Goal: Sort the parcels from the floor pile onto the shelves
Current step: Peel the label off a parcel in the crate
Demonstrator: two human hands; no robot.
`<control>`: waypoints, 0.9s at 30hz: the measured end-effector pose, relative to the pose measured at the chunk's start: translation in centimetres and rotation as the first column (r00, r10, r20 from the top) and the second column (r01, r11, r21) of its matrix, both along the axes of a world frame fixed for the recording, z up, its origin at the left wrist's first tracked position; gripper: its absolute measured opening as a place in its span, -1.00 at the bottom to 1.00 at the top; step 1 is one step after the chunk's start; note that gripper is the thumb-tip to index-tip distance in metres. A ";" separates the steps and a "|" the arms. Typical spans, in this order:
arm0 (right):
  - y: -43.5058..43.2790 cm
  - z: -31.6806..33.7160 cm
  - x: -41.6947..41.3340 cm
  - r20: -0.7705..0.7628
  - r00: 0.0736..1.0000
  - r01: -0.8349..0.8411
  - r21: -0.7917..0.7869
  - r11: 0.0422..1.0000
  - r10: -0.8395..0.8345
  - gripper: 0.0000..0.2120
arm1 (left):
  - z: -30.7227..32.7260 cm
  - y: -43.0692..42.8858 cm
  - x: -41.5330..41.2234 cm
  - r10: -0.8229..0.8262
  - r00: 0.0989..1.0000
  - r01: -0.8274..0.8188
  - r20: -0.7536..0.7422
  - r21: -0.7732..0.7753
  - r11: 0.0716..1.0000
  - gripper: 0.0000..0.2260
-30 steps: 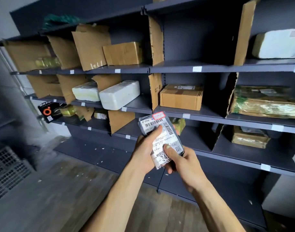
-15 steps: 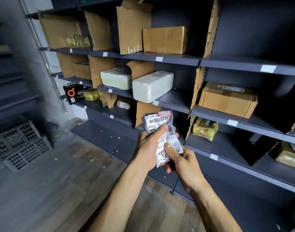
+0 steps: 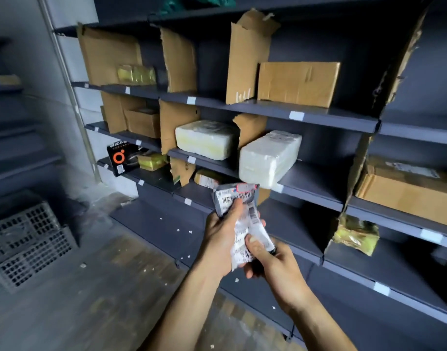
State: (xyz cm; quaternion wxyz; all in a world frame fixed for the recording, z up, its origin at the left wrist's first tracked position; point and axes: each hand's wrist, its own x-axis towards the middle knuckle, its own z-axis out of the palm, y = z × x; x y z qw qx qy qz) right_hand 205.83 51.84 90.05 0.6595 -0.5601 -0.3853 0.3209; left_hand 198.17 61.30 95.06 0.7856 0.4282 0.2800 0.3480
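Here, the small grey parcel (image 3: 253,221), a soft bag with a white barcode label and a red-framed sticker at its top edge, is held in the air in front of the shelves (image 3: 306,115), and it touches no board. Both hands hold it. The left hand (image 3: 221,239) grips its left side from behind, with the thumb pressed on the label near the top. The right hand (image 3: 273,264) pinches the lower end, with its thumb on the front of the label and the other fingers curled under the bag. The label is wrinkled and the print is too blurred to read. Just behind the parcel, on the middle board, lie two white wrapped blocks: one (image 3: 268,158) angled with its corner over the board's front edge, the other (image 3: 207,139) to the left of it, with a torn cardboard divider (image 3: 250,130) between them. On the board above stands a brown carton (image 3: 297,83) beside a tall divider (image 3: 245,62). To the right a larger carton (image 3: 407,196) rests on a board, and below it is a packet in yellow tape (image 3: 356,235). Far left on a low board is a black box with an orange ring (image 3: 121,157). A dark plastic crate (image 3: 27,239) lies on the floor (image 3: 90,287) at the left.
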 end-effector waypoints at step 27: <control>43.3 2.6 13.9 0.008 0.994 -0.111 0.204 0.973 0.112 -0.64 | 4.3 40.0 13.7 0.357 0.930 -0.335 -0.085 0.206 0.920 -0.83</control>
